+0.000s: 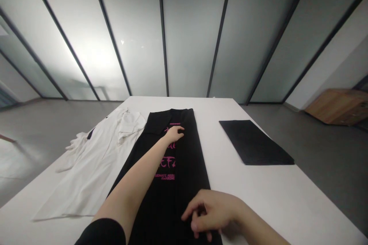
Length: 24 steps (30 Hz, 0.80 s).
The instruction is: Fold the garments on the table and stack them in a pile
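White clothing (pixel 94 164) lies spread along the left of the white table (pixel 215 141); next, the left arm, in a short black sleeve (pixel 102 233), stretches forward almost straight from the lower edge, its left hand (pixel 174 134) palm down over the upper print of a black garment (pixel 188 168), fingers bent; whether they pinch the cloth I cannot tell. That garment lies lengthwise down the middle of the table; its pink lettering (pixel 167 162) stops at a straight vertical edge, leaving "EF" in brush strokes and, below, "SIONATE ABOU" over "AWARENE"; the small top line is too blurred to read. Right hand (pixel 201 216) comes in low from the right, wrist bent, fingers loosely curled above the garment's near right edge, forefinger and thumb apart; farther right lies a flat black folded cloth (pixel 255 141).
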{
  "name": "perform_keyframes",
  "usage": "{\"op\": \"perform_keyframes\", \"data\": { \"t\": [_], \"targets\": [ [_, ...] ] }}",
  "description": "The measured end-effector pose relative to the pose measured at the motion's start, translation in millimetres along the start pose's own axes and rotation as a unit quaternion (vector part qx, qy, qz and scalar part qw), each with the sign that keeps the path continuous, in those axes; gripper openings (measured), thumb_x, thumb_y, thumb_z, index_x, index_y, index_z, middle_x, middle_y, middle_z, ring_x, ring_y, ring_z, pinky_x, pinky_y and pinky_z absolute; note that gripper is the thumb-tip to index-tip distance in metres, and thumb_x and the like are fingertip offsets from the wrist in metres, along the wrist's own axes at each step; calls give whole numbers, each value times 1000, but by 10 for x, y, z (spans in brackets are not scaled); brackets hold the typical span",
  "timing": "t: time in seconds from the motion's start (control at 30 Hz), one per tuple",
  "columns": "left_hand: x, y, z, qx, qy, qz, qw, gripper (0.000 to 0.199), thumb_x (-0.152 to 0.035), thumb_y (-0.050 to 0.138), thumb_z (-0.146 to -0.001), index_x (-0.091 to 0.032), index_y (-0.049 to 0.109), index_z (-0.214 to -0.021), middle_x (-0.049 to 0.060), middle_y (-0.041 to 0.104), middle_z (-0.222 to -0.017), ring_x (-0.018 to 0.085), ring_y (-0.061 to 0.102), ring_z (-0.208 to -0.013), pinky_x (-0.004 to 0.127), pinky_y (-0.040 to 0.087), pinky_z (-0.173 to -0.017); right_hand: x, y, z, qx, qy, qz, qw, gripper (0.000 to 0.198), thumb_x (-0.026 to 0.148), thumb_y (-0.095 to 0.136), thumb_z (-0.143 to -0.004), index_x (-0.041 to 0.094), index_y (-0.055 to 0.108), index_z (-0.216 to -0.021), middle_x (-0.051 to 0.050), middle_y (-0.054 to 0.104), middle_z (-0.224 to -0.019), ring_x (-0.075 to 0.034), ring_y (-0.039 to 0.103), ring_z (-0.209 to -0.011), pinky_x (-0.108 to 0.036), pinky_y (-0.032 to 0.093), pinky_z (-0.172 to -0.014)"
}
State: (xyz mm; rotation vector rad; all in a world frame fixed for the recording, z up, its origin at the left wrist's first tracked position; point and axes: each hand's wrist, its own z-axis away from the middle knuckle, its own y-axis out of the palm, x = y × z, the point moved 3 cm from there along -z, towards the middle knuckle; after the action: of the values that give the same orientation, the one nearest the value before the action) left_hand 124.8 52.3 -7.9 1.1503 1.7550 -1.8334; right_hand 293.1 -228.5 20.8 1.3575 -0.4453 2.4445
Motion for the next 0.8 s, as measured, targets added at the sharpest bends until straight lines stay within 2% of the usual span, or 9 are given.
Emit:
{"op": "perform_keyframes", "data": {
  "t": [0.03, 0.1, 0.2, 0.3, 0.4, 0.5, 0.63, 0.7, 0.8],
  "targets": [
    [-4, 8, 14, 2, 5, -8, 1000, 38, -16, 77, -81, -21, 81, -118, 6, 78, -126, 24, 72, -115, 31, 52, -108, 5, -4, -12, -4, -12, -1, 1000, 46, 46, 66, -95, 24, 74, -134, -6, 78, -99, -13, 66, -61, -21, 48, -51],
    [-1, 23, 34, 4, 9, -21, 1000, 36, -18, 76, -83, -21, 81, -119, 6, 78, -124, 24, 74, -109, 32, 54, -104, 42, -58, -34, -81, -69, 50, 993, 38, 42, 64, -97, 24, 77, -129, -4, 77, -92, -14, 66, -66, -23, 50, -60],
    [23, 35, 44, 1, 6, -32, 999, 33, -21, 71, -88, -21, 80, -120, 6, 80, -118, 23, 75, -99, 32, 57, -97, 124, -110, -59, -207, -160, 205, 943, 42, 33, 70, -94, 29, 73, -136, -5, 75, -103, -19, 67, -89, -30, 52, -82],
    [36, 36, 36, -5, 1, -37, 999, 32, -22, 68, -91, -21, 80, -121, 5, 81, -115, 22, 75, -100, 31, 58, -97, 144, -37, -149, -237, -184, 339, 892, 50, 21, 65, -94, 37, 68, -142, -6, 68, -111, -23, 60, -105, -35, 47, -92],
    [12, 39, 13, -9, 3, -43, 999, 32, -20, 69, -91, -21, 80, -121, 5, 80, -119, 23, 74, -108, 32, 56, -102, 112, 59, -260, -231, -173, 401, 869, 39, 22, 66, -94, 37, 75, -129, -6, 61, -112, -24, 54, -107, -37, 43, -94],
    [-43, 55, -25, -11, 12, -54, 998, 33, -18, 70, -90, -19, 80, -121, 8, 77, -128, 24, 71, -120, 32, 50, -112, 93, 74, -285, -218, -179, 411, 867, 21, 24, 67, -93, 29, 78, -111, -6, 62, -111, -24, 54, -104, -38, 42, -95],
    [-111, 95, -62, -14, 15, -76, 997, 39, -16, 71, -90, -17, 77, -128, 11, 74, -135, 26, 67, -129, 34, 46, -117, 110, -23, -177, -195, -216, 377, 879, 18, 18, 65, -88, 23, 76, -101, -5, 64, -100, -23, 57, -98, -37, 44, -95],
    [-133, 113, -53, -14, 14, -93, 995, 42, -15, 70, -90, -17, 75, -132, 12, 72, -138, 26, 65, -132, 34, 44, -118, 128, -65, -115, -187, -234, 341, 891, 21, 15, 63, -87, 23, 76, -102, -5, 66, -100, -22, 59, -98, -35, 45, -94],
    [-163, 122, 3, -13, 15, -127, 992, 42, -15, 67, -92, -18, 72, -134, 14, 68, -141, 27, 62, -134, 37, 42, -120, 166, -61, -69, -175, -250, 313, 900, 35, 19, 66, -88, 25, 75, -121, -5, 70, -107, -23, 61, -104, -36, 45, -99]
  ]
}}
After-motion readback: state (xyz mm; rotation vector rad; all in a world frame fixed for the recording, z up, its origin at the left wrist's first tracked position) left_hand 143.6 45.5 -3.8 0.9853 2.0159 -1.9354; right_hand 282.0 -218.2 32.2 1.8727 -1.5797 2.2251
